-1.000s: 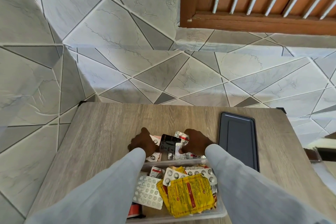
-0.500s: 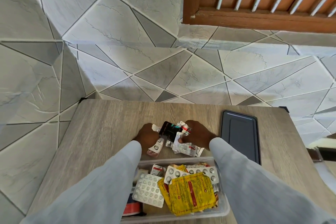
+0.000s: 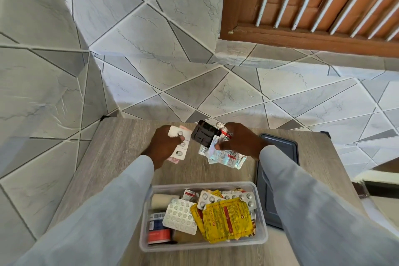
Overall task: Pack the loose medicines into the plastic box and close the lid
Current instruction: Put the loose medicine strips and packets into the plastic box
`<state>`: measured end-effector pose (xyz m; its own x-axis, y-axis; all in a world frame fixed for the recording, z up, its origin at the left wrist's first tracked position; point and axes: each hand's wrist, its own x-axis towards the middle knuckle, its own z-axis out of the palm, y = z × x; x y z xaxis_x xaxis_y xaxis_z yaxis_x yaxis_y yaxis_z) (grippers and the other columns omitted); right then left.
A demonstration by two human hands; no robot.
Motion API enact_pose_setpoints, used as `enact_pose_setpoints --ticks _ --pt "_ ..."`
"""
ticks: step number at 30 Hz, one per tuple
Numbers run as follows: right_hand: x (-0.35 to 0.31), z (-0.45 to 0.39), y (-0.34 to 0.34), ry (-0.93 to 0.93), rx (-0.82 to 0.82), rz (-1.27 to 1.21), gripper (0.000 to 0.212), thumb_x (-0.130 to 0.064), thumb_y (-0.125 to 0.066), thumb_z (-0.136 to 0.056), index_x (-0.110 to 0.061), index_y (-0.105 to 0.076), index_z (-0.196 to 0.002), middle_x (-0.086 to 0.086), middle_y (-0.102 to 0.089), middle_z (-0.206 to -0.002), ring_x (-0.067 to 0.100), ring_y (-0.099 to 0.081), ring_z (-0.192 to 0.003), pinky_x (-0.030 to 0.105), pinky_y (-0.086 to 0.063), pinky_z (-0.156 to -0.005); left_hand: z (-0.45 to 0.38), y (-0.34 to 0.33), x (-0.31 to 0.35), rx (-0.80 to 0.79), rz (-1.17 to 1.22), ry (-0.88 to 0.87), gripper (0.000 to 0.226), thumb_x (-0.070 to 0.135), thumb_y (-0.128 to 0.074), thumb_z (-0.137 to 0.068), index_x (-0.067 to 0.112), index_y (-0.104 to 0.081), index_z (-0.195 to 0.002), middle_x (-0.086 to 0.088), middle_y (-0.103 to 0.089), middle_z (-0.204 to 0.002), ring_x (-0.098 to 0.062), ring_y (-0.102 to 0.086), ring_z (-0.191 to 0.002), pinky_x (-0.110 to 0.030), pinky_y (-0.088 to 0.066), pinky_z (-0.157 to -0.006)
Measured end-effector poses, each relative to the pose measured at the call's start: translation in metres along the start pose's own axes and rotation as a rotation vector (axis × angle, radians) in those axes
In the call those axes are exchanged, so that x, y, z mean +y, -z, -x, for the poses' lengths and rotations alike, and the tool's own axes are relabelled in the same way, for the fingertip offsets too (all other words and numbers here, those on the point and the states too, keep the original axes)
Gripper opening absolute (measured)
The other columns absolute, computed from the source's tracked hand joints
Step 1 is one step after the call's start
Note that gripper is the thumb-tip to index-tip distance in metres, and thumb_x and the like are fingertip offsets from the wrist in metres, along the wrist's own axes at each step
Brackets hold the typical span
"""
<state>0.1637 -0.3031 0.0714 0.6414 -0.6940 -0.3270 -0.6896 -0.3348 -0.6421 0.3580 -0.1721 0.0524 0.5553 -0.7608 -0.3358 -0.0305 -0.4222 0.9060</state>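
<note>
Both hands raised above the counter (image 3: 121,157), toward its far edge.

Left hand (image 3: 165,147): grip clamped on a white blister strip (image 3: 180,144), thumb on top, with a pinkish pack beneath it. Thumb-over hold likely keeps the stack from fanning out.

Right hand (image 3: 239,142): grip clamped on a bundle, namely a black blister card (image 3: 204,136) tilted up and crumpled foil strips (image 3: 224,156) hanging below. Loose ends droop; these could slip on the way.

Plastic box (image 3: 262,235) sits open near the near edge, between the sleeves, already well filled: yellow sachets (image 3: 228,220), white tablet sheet (image 3: 180,217), other packs.

Dark lid (image 3: 280,151) lies flat just right of the box, toward the right edge, within easy reach for closing.

No loose medicines visible elsewhere on the counter. Judgement: last handfuls gathered; drop-in and lid remain.
</note>
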Motion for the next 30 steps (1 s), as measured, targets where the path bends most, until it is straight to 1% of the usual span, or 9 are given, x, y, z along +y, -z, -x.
enact_pose_setpoints --ticks 3,9,14,17,20,23,24,26,30 --pt "-0.014 0.019 -0.004 -0.005 -0.072 0.108 0.044 -0.034 -0.082 -0.07 -0.019 -0.052 -0.099 0.001 -0.058 -0.101 0.022 -0.057 -0.093 0.034 -0.047 -0.078 0.016 0.013 0.002 -0.07 -0.049 -0.022 0.019 0.001 -0.067 -0.082 0.018 -0.06 -0.079 -0.009 -0.067 -0.082 -0.019 -0.065 -0.063 -0.025 -0.053 -0.045" --pt "-0.033 0.069 -0.034 -0.038 -0.239 0.345 0.066 -0.036 -0.078 -0.074 -0.012 -0.048 -0.127 0.006 -0.052 -0.13 0.027 -0.052 -0.116 0.034 -0.043 -0.091 0.05 0.032 -0.018 -0.154 -0.111 -0.023 0.016 0.001 -0.07 -0.078 0.008 -0.063 -0.09 -0.016 -0.069 -0.09 -0.033 -0.069 -0.08 -0.049 -0.059 -0.069" --pt "-0.03 0.104 -0.052 -0.123 -0.255 0.324 0.072 -0.035 -0.077 -0.076 -0.015 -0.042 -0.136 0.004 -0.047 -0.14 0.026 -0.048 -0.125 0.036 -0.041 -0.1 0.084 0.03 -0.043 -0.198 -0.128 -0.009 0.016 -0.001 -0.063 -0.081 0.013 -0.057 -0.083 -0.011 -0.065 -0.082 -0.021 -0.064 -0.063 -0.031 -0.054 -0.05" --pt "-0.026 0.118 -0.052 -0.152 -0.223 0.288 0.066 -0.035 -0.078 -0.076 -0.015 -0.047 -0.131 0.003 -0.051 -0.135 0.025 -0.052 -0.119 0.034 -0.044 -0.095 0.103 0.025 -0.065 -0.135 -0.114 0.016 0.019 0.003 -0.058 -0.085 0.019 -0.055 -0.094 -0.009 -0.063 -0.088 -0.021 -0.065 -0.065 -0.03 -0.054 -0.046" --pt "-0.024 0.126 -0.054 -0.174 -0.208 0.26 0.063 -0.034 -0.078 -0.076 -0.016 -0.049 -0.128 0.003 -0.053 -0.131 0.024 -0.053 -0.115 0.033 -0.045 -0.092 0.121 0.021 -0.09 -0.125 -0.144 0.041 0.036 0.008 -0.051 -0.088 0.031 -0.047 -0.115 -0.006 -0.062 -0.101 -0.024 -0.067 -0.078 -0.039 -0.06 -0.06" --pt "-0.024 0.127 -0.061 -0.173 -0.211 0.274 0.062 -0.035 -0.078 -0.075 -0.017 -0.048 -0.126 0.004 -0.053 -0.13 0.024 -0.054 -0.114 0.035 -0.047 -0.093 0.131 0.019 -0.106 -0.147 -0.209 0.033 0.052 0.008 -0.05 -0.09 0.032 -0.035 -0.134 -0.006 -0.058 -0.116 -0.016 -0.065 -0.085 -0.025 -0.057 -0.062" --pt "-0.025 0.126 -0.063 -0.169 -0.212 0.29 0.063 -0.036 -0.077 -0.075 -0.017 -0.048 -0.127 0.004 -0.053 -0.13 0.024 -0.053 -0.114 0.036 -0.047 -0.093 0.132 0.019 -0.107 -0.145 -0.267 -0.01 0.054 0.01 -0.051 -0.091 0.03 -0.032 -0.137 -0.006 -0.056 -0.123 -0.015 -0.062 -0.094 -0.023 -0.055 -0.07" --pt "-0.026 0.123 -0.069 -0.161 -0.215 0.322 0.063 -0.037 -0.077 -0.074 -0.016 -0.048 -0.126 0.005 -0.053 -0.128 0.025 -0.053 -0.115 0.036 -0.046 -0.094 0.135 0.021 -0.108 -0.139 -0.413 -0.113 0.057 0.016 -0.053 -0.092 0.03 -0.029 -0.142 -0.002 -0.047 -0.137 -0.016 -0.052 -0.116 -0.025 -0.046 -0.094" --pt "-0.032 0.115 -0.082 -0.134 -0.242 0.377 0.061 -0.041 -0.076 -0.073 -0.018 -0.049 -0.123 0.004 -0.054 -0.127 0.025 -0.053 -0.117 0.037 -0.045 -0.095 0.138 0.027 -0.099 -0.05 -0.655 -0.262 0.041 0.016 -0.047 -0.093 0.026 -0.043 -0.133 0.002 -0.047 -0.132 -0.015 -0.047 -0.119 -0.029 -0.041 -0.099"
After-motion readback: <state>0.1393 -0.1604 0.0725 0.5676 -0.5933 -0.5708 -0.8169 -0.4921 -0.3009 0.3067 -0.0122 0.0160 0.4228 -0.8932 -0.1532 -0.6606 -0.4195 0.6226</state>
